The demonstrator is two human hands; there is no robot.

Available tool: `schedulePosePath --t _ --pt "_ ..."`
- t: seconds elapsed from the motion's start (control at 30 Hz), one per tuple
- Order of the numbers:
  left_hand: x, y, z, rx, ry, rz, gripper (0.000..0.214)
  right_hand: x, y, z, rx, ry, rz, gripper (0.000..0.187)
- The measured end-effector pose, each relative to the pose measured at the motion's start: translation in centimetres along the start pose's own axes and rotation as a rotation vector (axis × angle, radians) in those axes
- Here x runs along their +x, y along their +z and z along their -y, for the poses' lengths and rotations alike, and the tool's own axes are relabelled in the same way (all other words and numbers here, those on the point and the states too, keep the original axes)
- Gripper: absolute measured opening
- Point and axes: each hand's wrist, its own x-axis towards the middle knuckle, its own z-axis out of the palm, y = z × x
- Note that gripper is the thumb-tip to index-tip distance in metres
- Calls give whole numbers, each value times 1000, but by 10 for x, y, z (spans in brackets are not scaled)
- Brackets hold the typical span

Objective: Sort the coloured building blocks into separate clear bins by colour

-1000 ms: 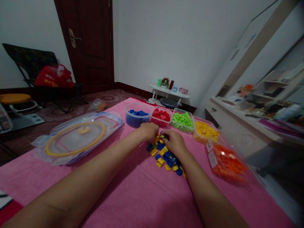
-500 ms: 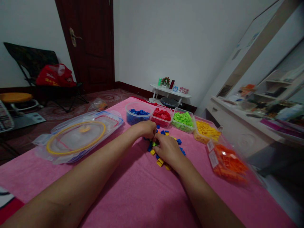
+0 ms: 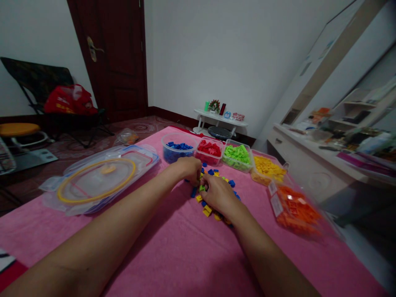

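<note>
A small pile of loose bricks (image 3: pixel 216 177), blue, yellow and a few green, lies on the pink cloth (image 3: pixel 185 247). My left hand (image 3: pixel 189 168) rests curled at the pile's left edge, fingers closed over small bricks I cannot name. My right hand (image 3: pixel 218 194) lies on top of the pile with fingertips pinched against a green brick (image 3: pixel 202 188), right beside the left hand's fingers. Both forearms reach in from the bottom edge.
Behind the pile stand tubs of blue bricks (image 3: pixel 177 149), red bricks (image 3: pixel 210 150), green bricks (image 3: pixel 237 155) and yellow bricks (image 3: pixel 267 168); an orange-brick box (image 3: pixel 293 210) lies at right. Stacked clear lids (image 3: pixel 99 177) lie at left. White dresser (image 3: pixel 312 165) at right.
My right hand has slid left across the pile toward my left hand, uncovering blue bricks at the pile's far right. The left hand has barely moved.
</note>
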Motion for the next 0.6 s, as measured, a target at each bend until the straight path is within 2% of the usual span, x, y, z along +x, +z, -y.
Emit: schedulePosePath --t 0.07,0.13,0.23,0.37,0.47,0.6 --pt "0 0 -2 6 -27 -36 28 -1 0 2 -2 8 -22 18" --pt "1 1 -1 -50 4 -58 24 -2 0 4 10 -2 -19 21" --pt "6 1 5 -182 51 -59 29 -3 -1 3 61 -31 4 24" --pt "11 3 10 -383 -18 -121 29 1 -4 -7 286 -88 56 16" --pt "13 2 10 -737 -78 -87 23 5 -13 -16 577 -59 55 15" --pt "13 -3 9 -1286 -87 33 14 6 -30 -24 992 77 -49 20"
